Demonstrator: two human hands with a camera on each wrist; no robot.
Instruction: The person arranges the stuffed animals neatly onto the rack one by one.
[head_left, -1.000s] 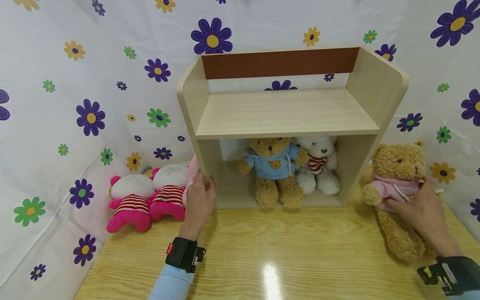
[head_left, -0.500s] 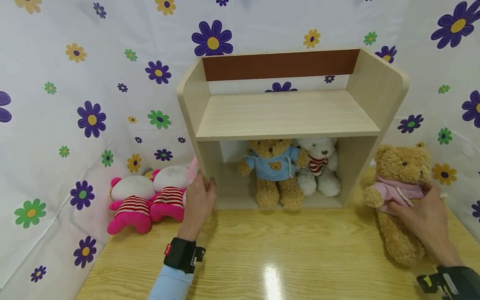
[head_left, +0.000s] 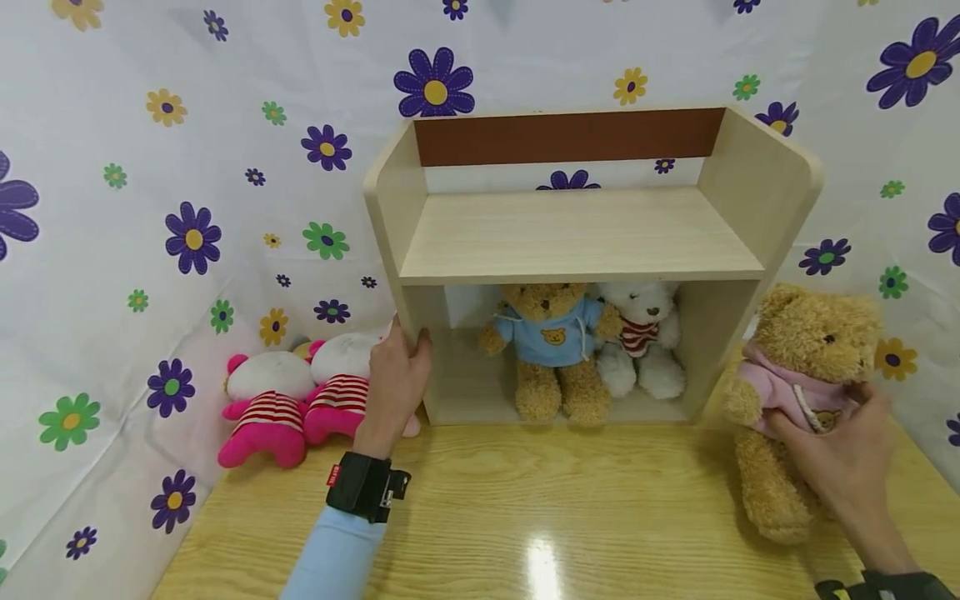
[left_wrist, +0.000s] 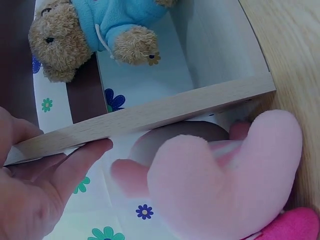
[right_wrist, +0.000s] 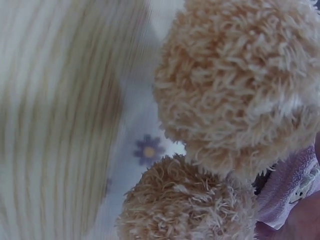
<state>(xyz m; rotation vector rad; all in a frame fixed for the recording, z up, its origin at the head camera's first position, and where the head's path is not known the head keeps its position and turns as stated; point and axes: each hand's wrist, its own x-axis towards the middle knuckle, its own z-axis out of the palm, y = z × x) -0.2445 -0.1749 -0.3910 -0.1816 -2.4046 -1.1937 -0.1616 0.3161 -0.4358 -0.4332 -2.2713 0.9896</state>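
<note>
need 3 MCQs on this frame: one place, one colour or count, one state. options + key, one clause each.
1. Where does the bear in the blue hoodie sit?
A. on the top shelf
B. in the lower compartment of the wooden shelf, beside the white bear
C. on the table left of the shelf

2. What colour is the top on the bear at the right hand?
A. green
B. blue
C. pink

3. What is the left hand doing?
A. gripping the front edge of the shelf's left side panel
B. lying flat on the table
C. holding a pink plush toy

Key: 1 B, the head view shows it under the shelf board next to the white bear. 2 C, a pink garment shows above the fingers. 3 A, the fingers wrap the panel edge in the head and left wrist views.
</note>
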